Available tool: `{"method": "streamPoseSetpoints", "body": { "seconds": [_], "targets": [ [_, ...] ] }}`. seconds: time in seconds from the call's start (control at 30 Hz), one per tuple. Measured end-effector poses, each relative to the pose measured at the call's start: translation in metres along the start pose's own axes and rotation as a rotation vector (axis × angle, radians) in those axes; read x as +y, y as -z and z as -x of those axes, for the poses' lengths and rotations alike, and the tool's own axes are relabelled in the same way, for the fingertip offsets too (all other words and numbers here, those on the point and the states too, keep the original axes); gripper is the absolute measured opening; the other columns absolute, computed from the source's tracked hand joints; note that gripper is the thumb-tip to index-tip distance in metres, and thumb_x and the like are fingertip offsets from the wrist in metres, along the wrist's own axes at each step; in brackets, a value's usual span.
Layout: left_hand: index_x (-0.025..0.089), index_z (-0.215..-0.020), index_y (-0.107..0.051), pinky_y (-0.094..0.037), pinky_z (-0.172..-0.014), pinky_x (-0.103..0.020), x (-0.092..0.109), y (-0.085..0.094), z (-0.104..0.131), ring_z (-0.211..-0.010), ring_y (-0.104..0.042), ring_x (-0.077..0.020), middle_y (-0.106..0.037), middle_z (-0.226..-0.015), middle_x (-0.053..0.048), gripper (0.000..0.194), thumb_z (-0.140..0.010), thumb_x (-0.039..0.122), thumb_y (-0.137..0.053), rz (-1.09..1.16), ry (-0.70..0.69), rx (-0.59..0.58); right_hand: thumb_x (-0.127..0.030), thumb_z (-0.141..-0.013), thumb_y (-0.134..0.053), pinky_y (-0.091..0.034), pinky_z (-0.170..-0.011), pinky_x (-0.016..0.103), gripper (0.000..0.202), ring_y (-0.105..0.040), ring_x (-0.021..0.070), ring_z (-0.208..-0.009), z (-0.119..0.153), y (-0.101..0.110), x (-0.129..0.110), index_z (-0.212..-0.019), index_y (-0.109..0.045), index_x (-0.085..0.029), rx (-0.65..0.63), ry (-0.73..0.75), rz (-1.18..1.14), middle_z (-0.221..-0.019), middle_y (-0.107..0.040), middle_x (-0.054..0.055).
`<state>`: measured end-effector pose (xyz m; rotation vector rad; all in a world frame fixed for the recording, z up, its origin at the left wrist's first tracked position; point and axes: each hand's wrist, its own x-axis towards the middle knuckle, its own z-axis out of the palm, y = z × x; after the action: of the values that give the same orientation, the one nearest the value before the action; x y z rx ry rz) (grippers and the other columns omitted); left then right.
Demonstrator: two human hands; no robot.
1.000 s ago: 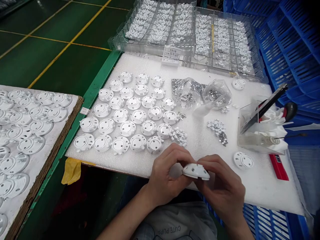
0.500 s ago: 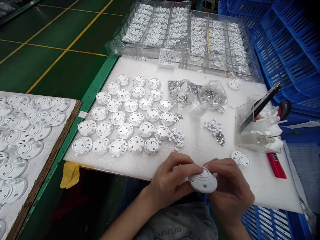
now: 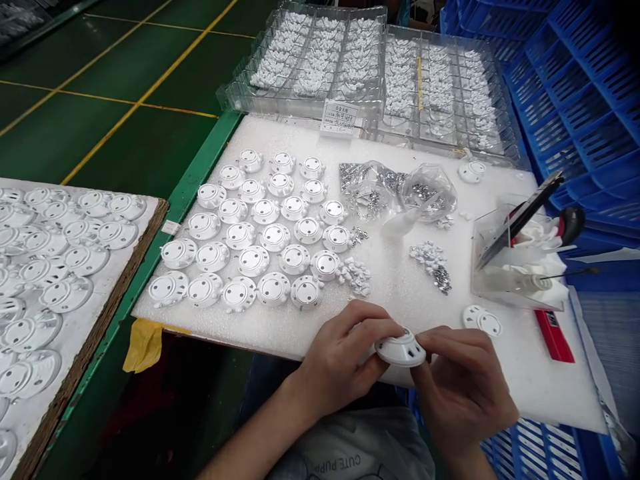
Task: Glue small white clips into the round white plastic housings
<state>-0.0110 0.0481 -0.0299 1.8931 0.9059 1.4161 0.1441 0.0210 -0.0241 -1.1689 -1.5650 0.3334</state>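
A round white disc part (image 3: 400, 349) with small dark openings is held above the front edge of the white foam mat (image 3: 280, 328). My left hand (image 3: 350, 353) grips its left side between fingers and thumb. On its right rim, the fingertips of my right hand (image 3: 463, 380) are pinched together; whether they hold a small piece is hidden. Several similar white discs (image 3: 274, 237) stand in rows on the left of the mat. A pile of small white pieces (image 3: 356, 277) lies behind my left hand, and another pile (image 3: 429, 257) with metal bits is farther right.
A clear holder (image 3: 515, 283) with tools and a red box (image 3: 555, 335) stand at the right. Plastic bags of metal bits (image 3: 427, 193) lie mid-mat. Clear trays (image 3: 300, 100) line the back, blue crates (image 3: 580, 100) the right. Another board (image 3: 125, 253) with discs is at left.
The disc has turned and tilted, so that dark openings now show on its right side. My right hand has shifted slightly right and down, its fingertips now at the disc's rim.
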Motion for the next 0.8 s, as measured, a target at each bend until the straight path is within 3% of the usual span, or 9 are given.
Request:
{"method": "streamPoseSetpoints", "body": {
  "seconds": [0.17, 0.43, 0.6, 0.8],
  "targets": [
    [0.016, -0.11, -0.064, -0.06, -0.08, -0.026, 0.001, 0.003, -0.002, -0.091, -0.069, -0.0178, -0.07, -0.099, -0.008, 0.014, -0.097, 0.017, -0.062, 0.05, 0.012, 0.051, -0.004, -0.086, -0.07, -0.051, -0.06, 0.031, 0.033, -0.063, 0.0177, -0.079, -0.005, 0.003, -0.002, -0.114, -0.071, -0.022, -0.09, 0.028, -0.044, -0.089, -0.066, 0.003],
    [0.017, -0.103, -0.067, -0.059, -0.075, -0.026, 0.002, 0.005, 0.0, -0.085, -0.07, -0.0164, -0.072, -0.091, -0.005, 0.015, -0.1, 0.032, -0.068, 0.121, 0.045, 0.281, -0.016, -0.096, -0.064, -0.053, -0.059, 0.022, 0.013, -0.064, 0.0125, -0.072, -0.021, 0.004, -0.006, -0.101, -0.072, -0.026, -0.255, -0.263, -0.034, -0.084, -0.065, 0.0],
    [0.017, -0.101, -0.069, -0.058, -0.076, -0.025, 0.001, 0.004, 0.001, -0.084, -0.07, -0.0153, -0.072, -0.09, -0.005, 0.022, -0.1, 0.038, -0.067, 0.118, 0.041, 0.345, -0.019, -0.096, -0.067, -0.053, -0.062, 0.023, 0.012, -0.06, 0.0096, -0.065, -0.035, -0.008, 0.002, -0.106, -0.071, -0.025, -0.33, -0.089, 0.207, -0.097, -0.068, 0.001],
    [0.018, -0.1, -0.069, -0.059, -0.078, -0.027, 0.002, 0.006, -0.001, -0.087, -0.071, -0.0163, -0.072, -0.093, -0.005, 0.017, -0.1, 0.034, -0.067, 0.111, 0.04, 0.324, -0.022, -0.1, -0.059, -0.053, -0.067, 0.025, 0.008, -0.069, 0.0154, -0.084, -0.045, -0.024, 0.005, -0.101, -0.067, -0.021, -0.454, 0.053, 0.367, -0.095, -0.069, 0.003]
  ]
}}
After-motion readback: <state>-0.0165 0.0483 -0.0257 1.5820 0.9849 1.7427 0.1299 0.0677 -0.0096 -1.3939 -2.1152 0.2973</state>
